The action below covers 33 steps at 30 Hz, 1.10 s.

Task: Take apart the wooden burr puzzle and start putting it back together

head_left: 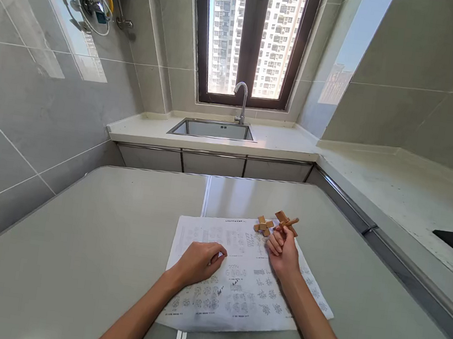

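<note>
Fingers, right hand [283, 252]: clamped on the crossed wooden pieces [285, 220], at the far right corner of the printed sheet [224, 316].
Fingers, left hand [200, 260]: curled loosely over the paper; nothing shows in them, and whether the tips meet I cannot tell.
Wooden cluster [263, 226]: just beside the held pieces, at the sheet's far edge, between the seam [206, 197] and right edge of the table [108, 243].
Knock risk: with so little room, a turn of the right hand could nudge the cluster.
Slip risk: gripping only one bar may let others work loose.
Paper risk: a dragging right forearm [310, 314] could pull the sheet toward the table's near edge.
</note>
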Each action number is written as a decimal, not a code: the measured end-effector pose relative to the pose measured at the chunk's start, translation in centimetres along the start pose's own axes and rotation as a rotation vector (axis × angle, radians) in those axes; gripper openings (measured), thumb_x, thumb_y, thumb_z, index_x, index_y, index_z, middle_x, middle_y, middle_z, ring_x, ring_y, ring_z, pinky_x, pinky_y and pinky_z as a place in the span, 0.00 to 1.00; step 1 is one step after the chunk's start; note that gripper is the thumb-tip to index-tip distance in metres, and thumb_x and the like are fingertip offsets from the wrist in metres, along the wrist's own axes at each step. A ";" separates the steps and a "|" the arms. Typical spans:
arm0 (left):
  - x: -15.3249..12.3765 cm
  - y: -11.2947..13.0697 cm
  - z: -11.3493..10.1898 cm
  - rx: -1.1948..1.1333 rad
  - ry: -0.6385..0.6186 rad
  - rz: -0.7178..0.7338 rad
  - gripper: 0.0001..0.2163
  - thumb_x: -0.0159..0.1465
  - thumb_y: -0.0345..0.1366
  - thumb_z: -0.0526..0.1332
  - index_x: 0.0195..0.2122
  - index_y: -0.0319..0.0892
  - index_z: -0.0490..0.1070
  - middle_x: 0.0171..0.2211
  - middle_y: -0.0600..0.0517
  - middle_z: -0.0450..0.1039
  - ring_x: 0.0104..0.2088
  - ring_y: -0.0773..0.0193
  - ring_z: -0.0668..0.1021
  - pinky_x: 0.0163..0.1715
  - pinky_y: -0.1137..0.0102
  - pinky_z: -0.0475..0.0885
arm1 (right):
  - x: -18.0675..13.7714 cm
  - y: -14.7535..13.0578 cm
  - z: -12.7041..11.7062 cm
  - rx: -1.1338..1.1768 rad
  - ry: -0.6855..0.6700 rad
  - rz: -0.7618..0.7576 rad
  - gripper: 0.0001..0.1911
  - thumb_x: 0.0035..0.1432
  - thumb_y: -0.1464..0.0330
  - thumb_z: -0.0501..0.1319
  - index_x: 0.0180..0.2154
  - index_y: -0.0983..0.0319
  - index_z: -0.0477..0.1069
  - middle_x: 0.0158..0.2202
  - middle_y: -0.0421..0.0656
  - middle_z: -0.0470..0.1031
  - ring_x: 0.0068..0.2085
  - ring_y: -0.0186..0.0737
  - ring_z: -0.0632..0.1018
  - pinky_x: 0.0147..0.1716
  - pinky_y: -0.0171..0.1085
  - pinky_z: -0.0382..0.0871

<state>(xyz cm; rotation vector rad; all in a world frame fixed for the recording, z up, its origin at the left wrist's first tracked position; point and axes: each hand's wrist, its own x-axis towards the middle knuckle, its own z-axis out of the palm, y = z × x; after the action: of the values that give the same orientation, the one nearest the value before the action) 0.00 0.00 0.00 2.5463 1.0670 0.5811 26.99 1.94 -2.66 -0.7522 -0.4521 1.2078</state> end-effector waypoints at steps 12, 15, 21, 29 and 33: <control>0.7 0.4 -0.8 -0.504 0.190 -0.257 0.14 0.68 0.43 0.63 0.52 0.44 0.72 0.43 0.48 0.76 0.37 0.62 0.76 0.38 0.68 0.73 | -3.3 0.4 2.7 -0.419 -0.426 0.057 0.22 0.68 0.53 0.57 0.27 0.61 0.70 0.16 0.35 0.64 0.18 0.32 0.61 0.18 0.33 0.55; 0.9 -0.3 -0.9 -0.794 0.175 -0.231 0.28 0.64 0.44 0.69 0.63 0.48 0.63 0.59 0.42 0.70 0.52 0.55 0.77 0.50 0.62 0.72 | -3.7 0.8 2.7 -0.413 -0.651 0.191 0.24 0.66 0.55 0.57 0.21 0.61 0.68 0.15 0.36 0.63 0.17 0.31 0.61 0.19 0.34 0.54; 0.8 -0.1 -1.1 -1.202 -0.108 -0.011 0.52 0.50 0.46 0.80 0.71 0.52 0.52 0.66 0.39 0.64 0.65 0.41 0.69 0.64 0.47 0.61 | -4.4 1.5 2.5 -0.403 -0.950 0.431 0.24 0.59 0.55 0.60 0.16 0.60 0.66 0.11 0.34 0.59 0.14 0.30 0.57 0.16 0.34 0.50; 0.5 0.4 -1.2 -1.154 -0.131 -0.006 0.40 0.51 0.44 0.79 0.63 0.46 0.64 0.60 0.40 0.70 0.59 0.44 0.74 0.62 0.48 0.65 | -4.6 1.2 3.0 -0.463 -1.045 0.473 0.22 0.66 0.58 0.60 0.25 0.64 0.74 0.18 0.37 0.70 0.18 0.31 0.67 0.22 0.33 0.62; 0.4 0.7 -1.2 -1.051 -0.077 -0.003 0.40 0.49 0.41 0.80 0.58 0.49 0.60 0.57 0.43 0.69 0.54 0.50 0.77 0.58 0.53 0.70 | -4.9 1.2 3.5 -0.528 -1.052 0.413 0.21 0.68 0.54 0.61 0.28 0.62 0.70 0.22 0.36 0.72 0.20 0.31 0.69 0.24 0.33 0.63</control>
<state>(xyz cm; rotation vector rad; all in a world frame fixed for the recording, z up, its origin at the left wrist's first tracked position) 0.07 0.02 1.45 1.6171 0.5009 0.7652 22.33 -1.53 -0.79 -0.6052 -1.5848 1.8698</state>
